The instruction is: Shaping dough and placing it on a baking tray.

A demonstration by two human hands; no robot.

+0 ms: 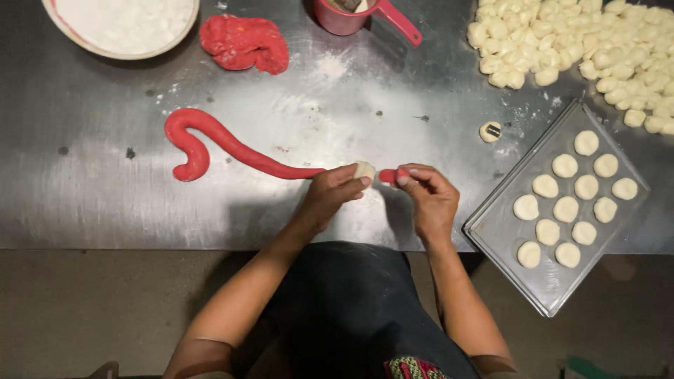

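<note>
Floured steel table [365,105], brown floor below. L hand [333,193] fingers pinch dough ball [364,169]; R hand [430,196] fingers pinch red rope [232,144].

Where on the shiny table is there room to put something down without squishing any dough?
Free patches: the bare steel table left of the left hand, below the long red dough rope, and the floury stretch between that rope and the red measuring cup. Crowded: the right side, with the metal tray of round white dough pieces and the heap of pale dough lumps.
</note>
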